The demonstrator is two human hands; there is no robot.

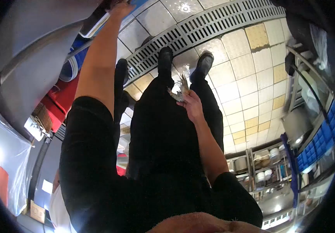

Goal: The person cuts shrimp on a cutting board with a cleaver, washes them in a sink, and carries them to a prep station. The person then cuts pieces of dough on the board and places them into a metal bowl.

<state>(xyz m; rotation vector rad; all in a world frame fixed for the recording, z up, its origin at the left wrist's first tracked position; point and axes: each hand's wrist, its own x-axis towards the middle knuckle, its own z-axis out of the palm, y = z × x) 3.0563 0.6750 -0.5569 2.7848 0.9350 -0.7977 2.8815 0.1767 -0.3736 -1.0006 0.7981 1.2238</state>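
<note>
My right hand (192, 104) is closed around a raw shrimp (184, 86), held in front of my dark trousers. The shrimp is greyish and curved, with thin legs and feelers sticking up; its tail end bends to the left. My left arm reaches out to the far upper left. At the top edge of the view, my left hand (121, 7) is partly cut off beside something blue and a light-rimmed tray or container (96, 28). Its fingers are too dark and small to make out.
A slotted floor drain (198, 33) crosses the wet tiled floor (239, 87) at my black boots (205, 61). Another person in a white top (60, 206) stands behind at left. Red crates (63, 99) and a round tub (69, 70) are left; metal shelves (258, 174) stand right.
</note>
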